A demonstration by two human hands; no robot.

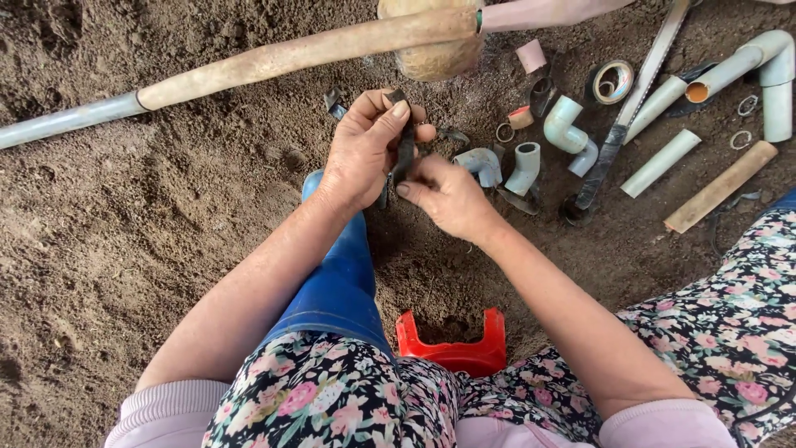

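Observation:
My left hand (362,149) grips a thin black strip (405,149), which looks like rubber, with the thumb pressed on its upper part. My right hand (444,195) pinches the lower end of the same strip just right of the left hand. Both hands hover over bare soil, above my blue rubber boot (336,274). Most of the strip is hidden by the fingers.
A long muddy pipe (274,58) crosses the top. To the right on the soil lie grey pipe elbows (564,124), cut pipe pieces (661,163), a saw (630,108), a tape roll (613,81) and small rings. A red plastic stool (454,348) sits under me.

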